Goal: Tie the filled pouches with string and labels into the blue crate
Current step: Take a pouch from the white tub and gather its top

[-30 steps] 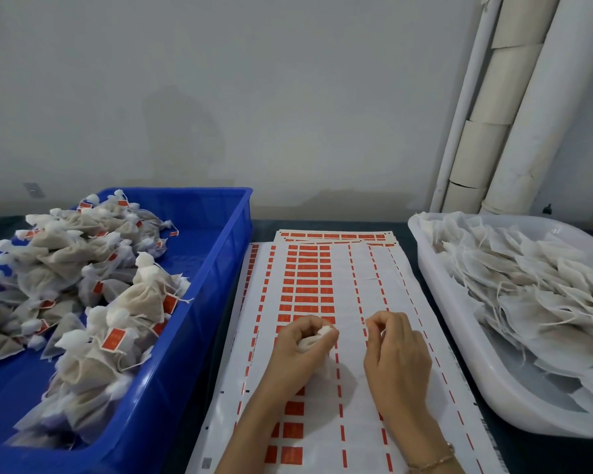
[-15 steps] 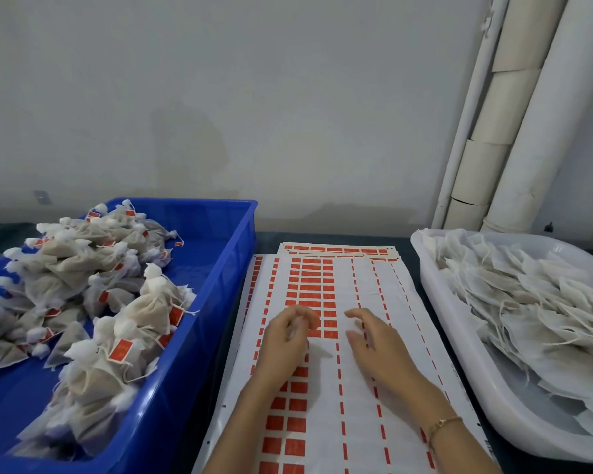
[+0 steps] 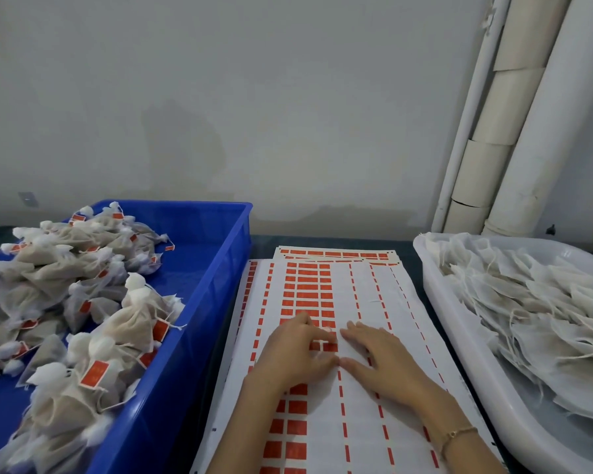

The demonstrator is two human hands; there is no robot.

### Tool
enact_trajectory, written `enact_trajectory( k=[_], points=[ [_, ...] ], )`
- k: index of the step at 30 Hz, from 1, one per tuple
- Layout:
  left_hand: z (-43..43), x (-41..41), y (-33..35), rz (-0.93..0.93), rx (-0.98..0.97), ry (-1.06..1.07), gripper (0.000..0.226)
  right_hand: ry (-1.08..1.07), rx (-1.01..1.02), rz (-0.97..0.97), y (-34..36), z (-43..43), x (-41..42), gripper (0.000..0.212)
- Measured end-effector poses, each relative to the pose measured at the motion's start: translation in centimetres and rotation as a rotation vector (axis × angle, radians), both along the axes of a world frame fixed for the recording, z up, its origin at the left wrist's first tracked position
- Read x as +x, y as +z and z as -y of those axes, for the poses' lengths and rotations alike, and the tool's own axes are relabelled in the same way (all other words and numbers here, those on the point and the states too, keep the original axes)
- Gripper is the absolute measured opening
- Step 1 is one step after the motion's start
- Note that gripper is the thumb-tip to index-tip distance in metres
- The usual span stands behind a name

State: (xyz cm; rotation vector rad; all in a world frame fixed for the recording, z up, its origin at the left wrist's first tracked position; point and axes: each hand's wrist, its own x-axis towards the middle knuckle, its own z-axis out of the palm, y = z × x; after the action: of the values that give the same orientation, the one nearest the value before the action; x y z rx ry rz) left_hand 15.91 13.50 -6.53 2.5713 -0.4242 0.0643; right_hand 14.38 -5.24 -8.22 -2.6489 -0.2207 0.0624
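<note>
Left hand palm down on label sheet, fingers curled (grip impossible to tell). Right hand beside, flat, fingers straight.

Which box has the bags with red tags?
The blue crate, on the left: its pouches wear red labels. Bags in the white tub are flat, untagged.
</note>
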Motion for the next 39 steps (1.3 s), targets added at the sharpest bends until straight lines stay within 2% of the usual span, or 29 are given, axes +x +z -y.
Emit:
enact_trajectory(
  k=[9,19,23,28,33,39],
  points=[
    [0.2,0.4,0.1,-0.029,0.046,-0.02,0.041,0.001,-0.035,0.04,0.2,0.1,0.0,0.064],
    [0.2,0.4,0.2,-0.049,0.044,-0.025,0.036,0.007,-0.059,0.078,1.1,0.0,-0.8,0.052],
    [-0.3,-0.2,0.0,-0.046,0.045,-0.05,0.045,0.056,-0.043,0.08,0.3,0.5,-1.5,0.055],
    [-0.6,-0.4,0.2,-0.067,0.075,-0.029,0.067,0.116,-0.189,0.07,0.1,0.4,-1.6,0.071],
    [-0.8,0.0,1.0,-0.167,0.114,-0.049,0.064,0.119,-0.173,0.032,0.1,0.5,-1.3,0.071],
    [-0.6,0.4,1.3,-0.16,0.117,-0.047,0.058,0.088,-0.146,0.078,0.5,0.6,-0.9,0.064]
  ],
)
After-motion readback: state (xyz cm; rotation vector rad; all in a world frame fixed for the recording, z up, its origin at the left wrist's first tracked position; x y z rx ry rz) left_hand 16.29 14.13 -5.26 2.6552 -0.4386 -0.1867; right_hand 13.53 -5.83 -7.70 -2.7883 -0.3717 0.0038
